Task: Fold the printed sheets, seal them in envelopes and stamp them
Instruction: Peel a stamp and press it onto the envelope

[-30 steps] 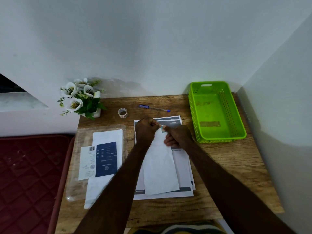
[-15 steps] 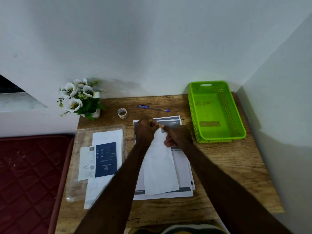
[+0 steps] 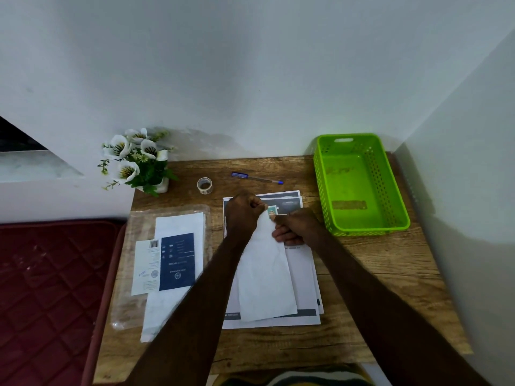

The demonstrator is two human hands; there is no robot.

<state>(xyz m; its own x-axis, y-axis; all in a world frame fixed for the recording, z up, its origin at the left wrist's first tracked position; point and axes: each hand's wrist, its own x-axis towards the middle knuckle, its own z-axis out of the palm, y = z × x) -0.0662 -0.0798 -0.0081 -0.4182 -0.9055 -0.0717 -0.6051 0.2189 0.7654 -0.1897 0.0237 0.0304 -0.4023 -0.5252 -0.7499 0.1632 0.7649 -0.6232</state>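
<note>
Hardly anything has moved since a second ago: both hands stay bunched at the far end of the envelope, working a stamp.

The left hand (image 3: 243,215) is curled, pinching the white envelope (image 3: 264,274) at its far end; the right hand (image 3: 296,225) is curled too, thumb on what looks like a small teal stamp (image 3: 272,210), though it is tiny. The envelope lies on the printed sheets (image 3: 303,274) mid-desk: light, thin, limp paper, easily creased, best held by its edges. A glossy packet (image 3: 167,263) lies near the desk's (image 3: 362,288) left edge; a rigid perforated green basket (image 3: 359,185) fills the far right corner.
</note>
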